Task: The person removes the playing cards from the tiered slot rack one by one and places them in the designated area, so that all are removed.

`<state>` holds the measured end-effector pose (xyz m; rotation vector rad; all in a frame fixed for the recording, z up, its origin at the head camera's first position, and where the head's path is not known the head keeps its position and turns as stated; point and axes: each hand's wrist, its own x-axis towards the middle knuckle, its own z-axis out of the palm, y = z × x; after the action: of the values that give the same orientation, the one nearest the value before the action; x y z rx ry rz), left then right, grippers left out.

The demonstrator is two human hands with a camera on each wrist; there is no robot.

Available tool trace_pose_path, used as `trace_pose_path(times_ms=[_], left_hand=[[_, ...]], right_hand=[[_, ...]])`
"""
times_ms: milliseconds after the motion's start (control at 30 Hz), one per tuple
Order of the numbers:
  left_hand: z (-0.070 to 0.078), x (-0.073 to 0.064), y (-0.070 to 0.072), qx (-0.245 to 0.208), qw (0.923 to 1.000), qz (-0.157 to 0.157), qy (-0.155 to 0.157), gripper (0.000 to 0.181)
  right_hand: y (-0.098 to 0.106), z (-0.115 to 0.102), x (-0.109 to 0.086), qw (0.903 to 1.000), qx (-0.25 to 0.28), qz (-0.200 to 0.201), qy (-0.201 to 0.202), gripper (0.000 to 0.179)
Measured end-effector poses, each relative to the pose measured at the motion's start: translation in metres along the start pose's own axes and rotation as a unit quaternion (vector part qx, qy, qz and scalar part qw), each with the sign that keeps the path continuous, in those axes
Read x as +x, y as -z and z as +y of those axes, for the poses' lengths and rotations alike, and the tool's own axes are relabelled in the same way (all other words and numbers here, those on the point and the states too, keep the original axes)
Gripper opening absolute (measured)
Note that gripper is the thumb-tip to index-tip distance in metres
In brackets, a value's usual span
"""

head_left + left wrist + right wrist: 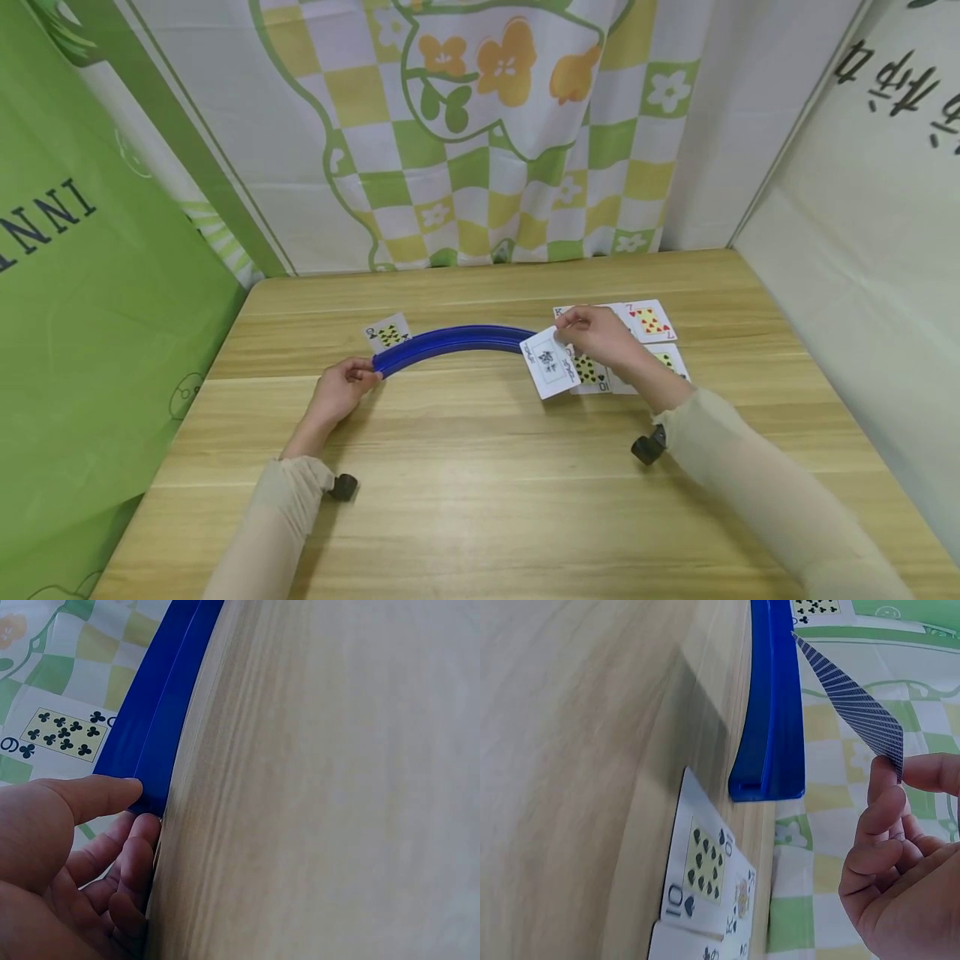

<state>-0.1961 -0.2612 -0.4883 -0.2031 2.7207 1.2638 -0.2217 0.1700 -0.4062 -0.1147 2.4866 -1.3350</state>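
A curved blue card holder (461, 336) lies across the table, its trough seen close up in both wrist views. My left hand (341, 390) pinches the holder's left end, thumb (112, 793) on top and fingers beneath. A clubs card (387, 332) stands at that end, its lower edge hidden by the holder. Between thumb and fingers, my right hand (603, 335) holds a joker card (542, 377) by one corner. The joker is tilted in front of the holder's right end, and its striped back (859, 705) shows in the right wrist view.
Face-up cards lie in two rows under and beside my right hand, among them a ten of spades (703, 862), a king (741, 900) and a red seven (651, 322). A patterned curtain (487, 192) hangs behind the wooden table (465, 500).
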Motion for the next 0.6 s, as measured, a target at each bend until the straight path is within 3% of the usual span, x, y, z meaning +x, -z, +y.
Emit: trace_pose_path(times_ms=[267,600], left_hand=[[-0.001,0.001,0.000,-0.001,1.0000,-0.001,-0.003,0.035],[-0.002,0.002,0.000,0.000,1.0000,0.000,-0.008,0.034]], right_hand=[[0.011,0.009,-0.010,0.9993,-0.032,0.018,0.013,0.028],[0.020,0.022,-0.022,0.9985,-0.051,0.014,-0.013,0.031]])
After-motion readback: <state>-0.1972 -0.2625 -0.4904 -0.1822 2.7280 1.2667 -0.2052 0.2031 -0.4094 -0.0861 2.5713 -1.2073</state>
